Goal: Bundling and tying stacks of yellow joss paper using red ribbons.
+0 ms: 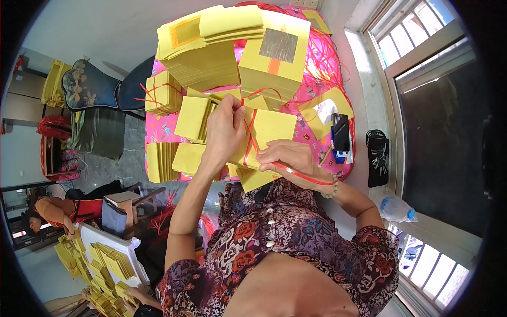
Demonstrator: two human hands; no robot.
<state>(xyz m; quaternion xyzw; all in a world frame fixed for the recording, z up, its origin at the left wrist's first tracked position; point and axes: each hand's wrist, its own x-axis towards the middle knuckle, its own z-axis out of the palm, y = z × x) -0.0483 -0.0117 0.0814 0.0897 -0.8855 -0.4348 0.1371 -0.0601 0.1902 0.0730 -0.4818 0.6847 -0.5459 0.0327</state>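
In front of my body lies a bundle of yellow paper (275, 128), with a red plastic ribbon (252, 131) wrapped around it and crossing on its top face. My left hand (226, 128) is closed at the bundle's left side, pinching the ribbon near the top corner. A loop of ribbon arches above the fingers. My right hand (290, 157) is closed over the near right part of the bundle, and a ribbon end trails from it toward the beaded bracelet (331, 190) on my wrist. The fingertips of both hands are partly hidden.
Tall stacks of yellow paper (274, 79) stand at the table's far side. Smaller bundles (162, 161) sit left on the pink tablecloth (158, 127). Loose red ribbon (322, 68) and a phone (341, 132) lie right. Other people work at a white table (97, 239) lower left.
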